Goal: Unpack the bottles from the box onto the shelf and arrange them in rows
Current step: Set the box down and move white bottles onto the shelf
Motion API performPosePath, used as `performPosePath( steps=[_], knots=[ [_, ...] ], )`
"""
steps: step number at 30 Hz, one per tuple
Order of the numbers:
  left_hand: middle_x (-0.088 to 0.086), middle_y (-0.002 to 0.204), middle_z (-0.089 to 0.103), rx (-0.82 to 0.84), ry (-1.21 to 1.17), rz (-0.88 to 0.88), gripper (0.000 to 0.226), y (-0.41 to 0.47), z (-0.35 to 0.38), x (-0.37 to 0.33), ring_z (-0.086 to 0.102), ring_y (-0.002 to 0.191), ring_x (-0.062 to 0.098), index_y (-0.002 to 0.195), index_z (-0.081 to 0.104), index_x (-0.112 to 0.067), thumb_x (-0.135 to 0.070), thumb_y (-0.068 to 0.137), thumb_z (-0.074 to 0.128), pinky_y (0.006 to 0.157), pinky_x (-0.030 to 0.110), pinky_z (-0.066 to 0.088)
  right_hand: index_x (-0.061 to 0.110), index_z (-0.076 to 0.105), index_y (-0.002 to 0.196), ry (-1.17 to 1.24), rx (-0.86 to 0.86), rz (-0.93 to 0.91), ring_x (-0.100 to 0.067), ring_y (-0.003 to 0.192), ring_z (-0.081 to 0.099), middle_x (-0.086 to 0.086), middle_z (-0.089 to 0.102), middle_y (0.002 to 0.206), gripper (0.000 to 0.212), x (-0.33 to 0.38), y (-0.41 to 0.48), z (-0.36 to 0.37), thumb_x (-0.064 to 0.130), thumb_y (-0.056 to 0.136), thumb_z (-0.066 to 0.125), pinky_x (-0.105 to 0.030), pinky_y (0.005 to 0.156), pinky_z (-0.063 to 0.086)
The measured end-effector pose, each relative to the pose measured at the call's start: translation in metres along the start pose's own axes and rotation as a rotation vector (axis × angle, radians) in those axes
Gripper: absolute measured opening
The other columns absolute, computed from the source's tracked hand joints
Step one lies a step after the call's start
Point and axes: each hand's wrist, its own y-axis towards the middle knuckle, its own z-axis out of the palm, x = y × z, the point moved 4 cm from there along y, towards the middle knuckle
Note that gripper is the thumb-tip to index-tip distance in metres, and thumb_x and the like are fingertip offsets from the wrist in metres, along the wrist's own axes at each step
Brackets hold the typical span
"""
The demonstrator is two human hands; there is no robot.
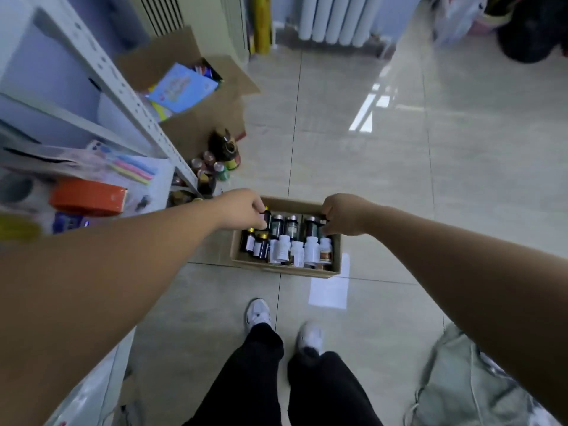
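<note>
Both forearms reach down: left hand (246, 209) pinches a dark bottle (266, 217), right hand (344, 214) curls on another bottle (322, 226) in the floor box (285, 270) (pick-up step). Next: lift clear toward the shelf (147, 118).

Bare forearms, no sleeves; black trousers (264, 373) and white trainers (258, 313) with dark markings

Large pale glossy floor tiles (399, 179) with thin dark joints cover the room, and a bright window reflection (368, 109) shines on them to the far right. A white ribbed radiator (335, 20) stands against the pale blue far wall (402, 13), with a tall cream air-conditioner cabinet (196, 16) to its left. A grey bag (470, 385) slumps on the near right floor beside a white paper sheet (329, 290).
</note>
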Motion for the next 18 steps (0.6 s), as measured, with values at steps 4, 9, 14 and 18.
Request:
performPosePath(
  steps=[4,9,14,18],
  knots=[
    [0.0,0.11,0.068,0.081,-0.042,-0.04,0.041,0.069,0.048,0.029,0.064,0.1,0.018,0.117,0.066,-0.012,-0.03,0.083,0.078,0.089,0.029,0.051,0.016,0.057,0.087,0.057,0.077,0.012,-0.025,0.081,0.058,0.0,0.06,0.077,0.027,-0.021,0.067,0.047,0.03,0.076,0.078,-0.025,0.055,0.038],
    [0.002,0.096,0.065,0.166,-0.088,-0.113,0.03,0.171,0.136,0.082,0.06,0.083,0.019,0.101,0.057,-0.023,-0.033,0.082,0.077,0.084,0.036,0.051,0.012,0.055,0.123,0.002,0.153,-0.01,-0.028,0.104,0.06,-0.007,0.064,0.116,0.054,-0.049,0.168,0.135,0.034,0.079,0.075,-0.04,0.088,0.052],
    [0.009,0.123,0.063,0.143,-0.142,-0.157,0.075,0.232,0.198,0.109,0.06,0.101,0.02,0.139,0.047,-0.012,-0.047,0.08,0.077,0.085,0.033,0.05,0.017,0.046,0.131,-0.147,0.159,-0.094,-0.031,0.113,0.055,-0.006,0.064,0.117,0.068,-0.064,0.219,0.2,0.047,0.076,0.074,-0.042,0.091,0.044],
    [0.011,0.132,0.057,0.08,-0.103,-0.142,0.087,0.269,0.236,0.121,0.059,0.111,0.028,0.144,0.039,-0.012,-0.049,0.076,0.079,0.092,0.042,0.051,0.018,0.05,0.123,-0.258,0.168,-0.124,-0.028,0.119,0.05,-0.005,0.061,0.119,0.065,-0.075,0.25,0.243,0.052,0.071,0.072,-0.045,0.106,0.029]
  ],
)
